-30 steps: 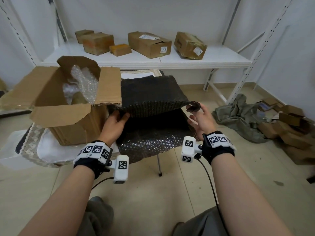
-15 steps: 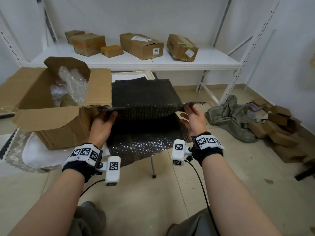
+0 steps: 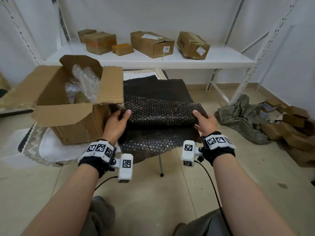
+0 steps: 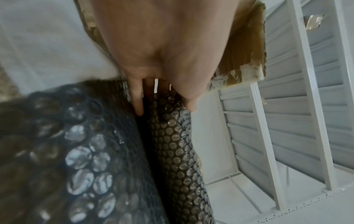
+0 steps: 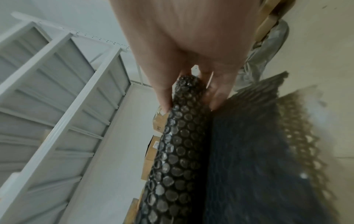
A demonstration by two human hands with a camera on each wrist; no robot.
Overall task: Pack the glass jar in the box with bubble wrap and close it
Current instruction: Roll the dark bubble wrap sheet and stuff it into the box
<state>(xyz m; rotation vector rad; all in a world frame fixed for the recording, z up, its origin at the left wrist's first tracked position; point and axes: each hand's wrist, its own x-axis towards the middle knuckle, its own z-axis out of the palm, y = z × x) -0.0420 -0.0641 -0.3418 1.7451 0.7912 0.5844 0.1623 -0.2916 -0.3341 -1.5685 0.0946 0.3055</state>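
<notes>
A dark sheet of bubble wrap (image 3: 158, 113) lies folded over a small table, its front layer curled up toward me. My left hand (image 3: 117, 119) grips its left edge, thumb on top; in the left wrist view the fingers (image 4: 138, 100) pinch the wrap (image 4: 172, 144). My right hand (image 3: 203, 121) grips the right edge, and the right wrist view shows the fingers (image 5: 162, 94) closed round the wrap (image 5: 178, 144). To the left stands an open cardboard box (image 3: 71, 116) with clear bubble wrap (image 3: 85, 82) inside. The glass jar is not plainly visible.
A white shelf (image 3: 213, 60) behind holds several cardboard boxes (image 3: 151, 43). A grey cloth (image 3: 242, 116) and more cardboard (image 3: 293, 126) lie on the floor at right. White padding (image 3: 51, 149) sits under the open box. A thin table leg (image 3: 161, 166) stands below the wrap.
Both hands have brought the folded front layer of the dark wrap nearer and curled it over, thumbs now on top. The camera view has shifted a little.
</notes>
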